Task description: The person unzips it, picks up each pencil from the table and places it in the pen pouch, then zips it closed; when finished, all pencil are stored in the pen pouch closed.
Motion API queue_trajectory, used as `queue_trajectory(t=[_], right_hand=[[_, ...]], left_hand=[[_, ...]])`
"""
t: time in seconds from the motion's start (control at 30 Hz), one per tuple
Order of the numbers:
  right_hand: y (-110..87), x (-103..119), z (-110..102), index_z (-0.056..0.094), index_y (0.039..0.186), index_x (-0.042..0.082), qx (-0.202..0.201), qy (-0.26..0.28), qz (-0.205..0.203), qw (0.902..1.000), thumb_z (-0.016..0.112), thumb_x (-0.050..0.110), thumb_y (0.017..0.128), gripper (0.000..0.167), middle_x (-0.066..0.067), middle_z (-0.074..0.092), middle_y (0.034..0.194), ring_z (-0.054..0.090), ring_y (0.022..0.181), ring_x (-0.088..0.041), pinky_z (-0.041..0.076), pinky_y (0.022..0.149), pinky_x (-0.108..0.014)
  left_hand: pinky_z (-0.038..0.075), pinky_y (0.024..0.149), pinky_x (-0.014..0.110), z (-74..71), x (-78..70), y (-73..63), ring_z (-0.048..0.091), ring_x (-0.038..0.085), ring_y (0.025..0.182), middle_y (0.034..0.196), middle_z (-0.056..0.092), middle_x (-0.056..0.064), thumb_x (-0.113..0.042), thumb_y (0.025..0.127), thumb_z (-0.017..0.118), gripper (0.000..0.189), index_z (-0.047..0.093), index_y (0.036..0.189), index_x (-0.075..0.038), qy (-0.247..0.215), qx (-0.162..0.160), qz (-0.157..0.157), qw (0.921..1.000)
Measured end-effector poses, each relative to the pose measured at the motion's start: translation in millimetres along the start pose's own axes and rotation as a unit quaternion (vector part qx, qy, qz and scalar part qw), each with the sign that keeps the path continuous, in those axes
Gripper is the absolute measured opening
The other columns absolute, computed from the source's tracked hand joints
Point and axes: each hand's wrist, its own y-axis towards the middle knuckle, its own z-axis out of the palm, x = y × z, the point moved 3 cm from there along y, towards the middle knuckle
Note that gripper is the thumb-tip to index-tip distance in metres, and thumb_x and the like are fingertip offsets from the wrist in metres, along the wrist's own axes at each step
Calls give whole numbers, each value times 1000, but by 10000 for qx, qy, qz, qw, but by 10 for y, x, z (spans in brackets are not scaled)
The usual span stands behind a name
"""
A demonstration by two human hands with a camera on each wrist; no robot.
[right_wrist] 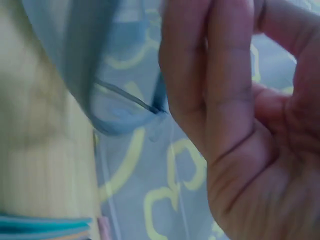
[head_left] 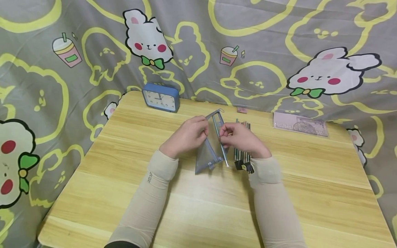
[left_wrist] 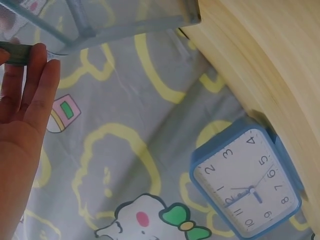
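Note:
A grey-blue mesh zip pouch (head_left: 203, 158) is held up off the table in the head view, its long mouth spread apart. My left hand (head_left: 191, 134) grips one edge; the left wrist view shows those fingers (left_wrist: 37, 75) pinching a dark green-grey strip beside the mesh. My right hand (head_left: 238, 136) has thumb and fingertips together at the opposite edge. A thin light-blue, pencil-like stick (head_left: 221, 148) with a white end runs along the opening by those fingertips. In the right wrist view the pouch's band (right_wrist: 82, 60) is next to the fingers (right_wrist: 225, 75); the pinch itself is out of frame.
Several pencils (head_left: 245, 151) lie by the right wrist, with small black items (head_left: 243, 166) at their lower ends. A blue alarm clock (head_left: 161, 97) stands at the back left. A pink printed packet (head_left: 299, 124) and a small pink block (head_left: 242, 110) lie near the curtain.

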Motion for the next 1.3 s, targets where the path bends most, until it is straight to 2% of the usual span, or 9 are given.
queue_trajectory(t=[0.17, 0.33, 0.6, 0.7, 0.9, 1.1, 1.3], right_hand=[[77, -24, 78, 65, 102, -4, -255, 305, 212, 9990, 62, 2, 94, 11, -8, 63, 89, 67, 74, -18, 63, 71, -29], [125, -37, 128, 64, 105, -6, -455, 319, 311, 9980, 63, 2, 95, 13, -7, 63, 87, 66, 71, -17, 62, 69, -30], [150, -42, 183, 65, 103, 2, -761, -200, 453, 9959, 66, 6, 96, 9, -9, 66, 90, 70, 71, -18, 63, 75, -49], [165, -42, 209, 66, 102, 5, -833, -503, 421, 9944, 66, 8, 96, 6, -10, 68, 91, 72, 71, -18, 64, 72, -46], [187, -43, 241, 65, 101, 7, -871, -809, 396, 9921, 66, 10, 97, 5, -9, 69, 91, 74, 70, -18, 58, 60, -30], [170, -45, 194, 65, 100, 9, -965, -862, 377, 9909, 65, 13, 98, 5, -8, 70, 90, 76, 71, -20, 55, 57, -29], [106, -82, -16, 66, 102, 8, -1244, -921, 232, 9877, 67, 20, 100, 12, -9, 71, 94, 76, 73, -22, 58, 62, -28]], left_hand=[[56, 80, 31, 10, -21, 9, 60, 18, 87, 93, 64, 2, 7, 86, 65, 17, 65, 86, -10, -47, 82, -16, 10000], [55, 79, 29, 11, -36, 4, 60, 18, 88, 95, 64, 2, 6, 88, 65, 16, 65, 87, -10, -120, 144, -87, 9998], [54, 77, 29, 19, -42, -11, 59, 17, 87, 94, 64, 3, 5, 88, 64, 16, 64, 87, -11, -207, 134, -26, 9997], [54, 77, 29, 22, -36, -15, 59, 17, 86, 94, 64, 4, 4, 88, 64, 15, 64, 87, -11, -224, 129, -12, 9997], [53, 76, 30, 11, -30, -16, 60, 21, 86, 94, 63, 4, 6, 87, 63, 16, 63, 86, -10, -307, 114, -33, 9995], [54, 76, 30, 6, -25, -10, 62, 22, 86, 94, 63, 3, 7, 87, 63, 16, 64, 87, -9, -277, 73, -31, 9996], [55, 79, 30, 8, -14, -5, 62, 19, 88, 95, 64, 2, 6, 88, 64, 15, 66, 88, -9, -191, 78, -86, 9998]])
